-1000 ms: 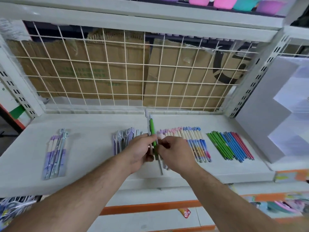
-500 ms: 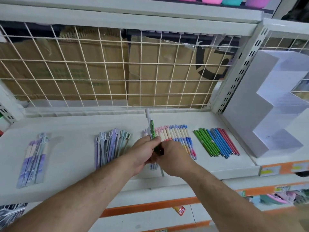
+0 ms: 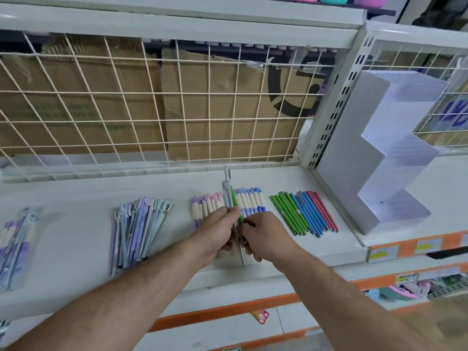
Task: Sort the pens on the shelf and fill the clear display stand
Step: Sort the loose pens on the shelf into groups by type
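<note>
Grip: left hand (image 3: 215, 234), right hand (image 3: 266, 236) round upright pens (image 3: 228, 198)

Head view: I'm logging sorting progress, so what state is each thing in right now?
left hand: grips the handheld pens
right hand: pinches the handheld pens lower down
handheld pens: upright, lifted off the shelf
display stand: upright, no pens visible in it
green, blue and pink pens: lying grouped by colour
cream-barrelled pens: lying in a row
pastel pens: lying in a loose pile

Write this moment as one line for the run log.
step: sorting | left hand: grips grey pen, green pen | right hand: pinches green pen | display stand: on right, no pens visible in it
</note>
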`<state>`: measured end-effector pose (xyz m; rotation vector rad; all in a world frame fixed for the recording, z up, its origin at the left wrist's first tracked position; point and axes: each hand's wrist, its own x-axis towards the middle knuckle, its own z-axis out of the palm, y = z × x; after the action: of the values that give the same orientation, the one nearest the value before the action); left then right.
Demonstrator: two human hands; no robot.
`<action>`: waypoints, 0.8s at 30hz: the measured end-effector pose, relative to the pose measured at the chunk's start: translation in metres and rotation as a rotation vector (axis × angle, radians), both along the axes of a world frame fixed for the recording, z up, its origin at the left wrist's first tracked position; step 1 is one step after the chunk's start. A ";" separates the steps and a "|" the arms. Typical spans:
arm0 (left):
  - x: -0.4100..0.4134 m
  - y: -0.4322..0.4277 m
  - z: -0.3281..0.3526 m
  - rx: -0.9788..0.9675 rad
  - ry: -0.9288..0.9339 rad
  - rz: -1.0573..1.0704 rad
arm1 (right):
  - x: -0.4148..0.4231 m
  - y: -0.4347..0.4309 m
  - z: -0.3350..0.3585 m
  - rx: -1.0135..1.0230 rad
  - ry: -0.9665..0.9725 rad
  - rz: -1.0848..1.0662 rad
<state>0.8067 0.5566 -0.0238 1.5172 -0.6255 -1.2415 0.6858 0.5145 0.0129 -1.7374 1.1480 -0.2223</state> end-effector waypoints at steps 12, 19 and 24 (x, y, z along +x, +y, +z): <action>-0.017 -0.023 -0.015 0.074 0.006 0.042 | -0.063 -0.067 -0.048 -0.611 0.432 -0.260; -0.024 -0.024 -0.009 0.065 0.059 0.049 | -0.072 -0.078 -0.064 -0.672 0.550 -0.263; -0.021 -0.019 -0.009 0.032 0.107 0.076 | -0.057 -0.059 -0.048 -0.611 0.240 -0.182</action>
<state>0.7858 0.5371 -0.0332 1.4769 -0.4760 -1.2701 0.6287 0.4554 -0.0352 -2.2336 1.5240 -0.5299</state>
